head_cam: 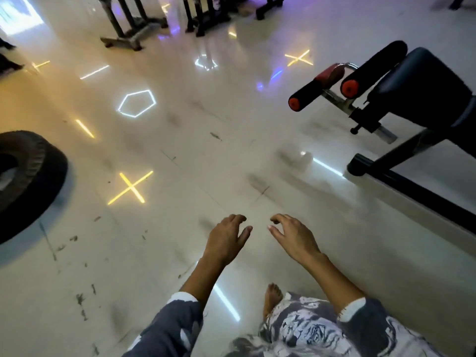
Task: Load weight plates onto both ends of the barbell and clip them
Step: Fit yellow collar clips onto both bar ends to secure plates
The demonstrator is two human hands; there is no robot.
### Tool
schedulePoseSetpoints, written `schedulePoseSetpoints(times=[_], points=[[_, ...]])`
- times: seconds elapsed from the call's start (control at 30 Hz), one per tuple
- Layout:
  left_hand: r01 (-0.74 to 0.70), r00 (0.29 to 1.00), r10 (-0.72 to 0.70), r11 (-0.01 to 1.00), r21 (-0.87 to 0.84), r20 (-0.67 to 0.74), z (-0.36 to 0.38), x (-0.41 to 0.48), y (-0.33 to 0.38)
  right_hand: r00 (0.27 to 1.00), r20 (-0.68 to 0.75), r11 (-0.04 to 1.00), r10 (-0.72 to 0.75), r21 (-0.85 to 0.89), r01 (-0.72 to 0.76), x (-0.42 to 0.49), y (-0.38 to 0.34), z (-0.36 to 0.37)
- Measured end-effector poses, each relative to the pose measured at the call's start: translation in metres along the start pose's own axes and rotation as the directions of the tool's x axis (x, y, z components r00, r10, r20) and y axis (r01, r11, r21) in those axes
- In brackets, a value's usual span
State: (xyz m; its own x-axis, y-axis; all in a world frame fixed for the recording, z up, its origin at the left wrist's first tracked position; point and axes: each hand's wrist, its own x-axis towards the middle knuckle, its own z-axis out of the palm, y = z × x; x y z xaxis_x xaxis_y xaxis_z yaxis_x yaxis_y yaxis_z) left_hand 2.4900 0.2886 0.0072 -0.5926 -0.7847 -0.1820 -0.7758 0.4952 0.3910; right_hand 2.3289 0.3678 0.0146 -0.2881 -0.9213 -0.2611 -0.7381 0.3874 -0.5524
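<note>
Both hands hang empty over the glossy tiled floor (231, 155): the left hand (226, 239) and right hand (292, 237) sit side by side, apart, fingers loosely curled and spread, gripping nothing. No barbell, plate or clip shows here. A black tyre (31, 176) lies at the left edge, a padded bench (422, 96) with foam rollers (345, 81) stands to the right, and dark rack feet (128, 29) stand far ahead. A bare foot (273, 298) shows below the hands.
</note>
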Motion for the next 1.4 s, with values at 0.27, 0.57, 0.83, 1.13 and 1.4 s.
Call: schedulePoseSetpoints(times=[0.27,0.57,0.83,1.13,1.4], points=[[0.028,0.998,-0.03,0.999,-0.032,-0.062,-0.067,0.222,-0.031,1.0,0.024,1.0,-0.014,0.011,0.014,0.215,-0.022,-0.064],[-0.04,0.998,0.037,0.998,-0.045,-0.055,-0.142,0.489,-0.083,0.997,-0.043,0.998,0.059,0.029,-0.058,0.475,-0.049,-0.134],[-0.158,0.986,0.161,0.985,-0.069,0.04,-0.205,0.73,-0.079,0.967,-0.127,0.966,0.219,0.169,-0.197,0.677,-0.039,-0.216],[-0.27,0.956,0.263,0.962,0.037,0.127,-0.233,1.008,-0.037,0.938,-0.186,0.945,0.292,0.207,-0.254,0.926,0.033,-0.318],[-0.403,0.906,0.39,0.914,0.052,0.165,-0.257,1.234,0.031,0.93,-0.185,0.946,0.317,0.132,-0.296,1.097,0.091,-0.436]])
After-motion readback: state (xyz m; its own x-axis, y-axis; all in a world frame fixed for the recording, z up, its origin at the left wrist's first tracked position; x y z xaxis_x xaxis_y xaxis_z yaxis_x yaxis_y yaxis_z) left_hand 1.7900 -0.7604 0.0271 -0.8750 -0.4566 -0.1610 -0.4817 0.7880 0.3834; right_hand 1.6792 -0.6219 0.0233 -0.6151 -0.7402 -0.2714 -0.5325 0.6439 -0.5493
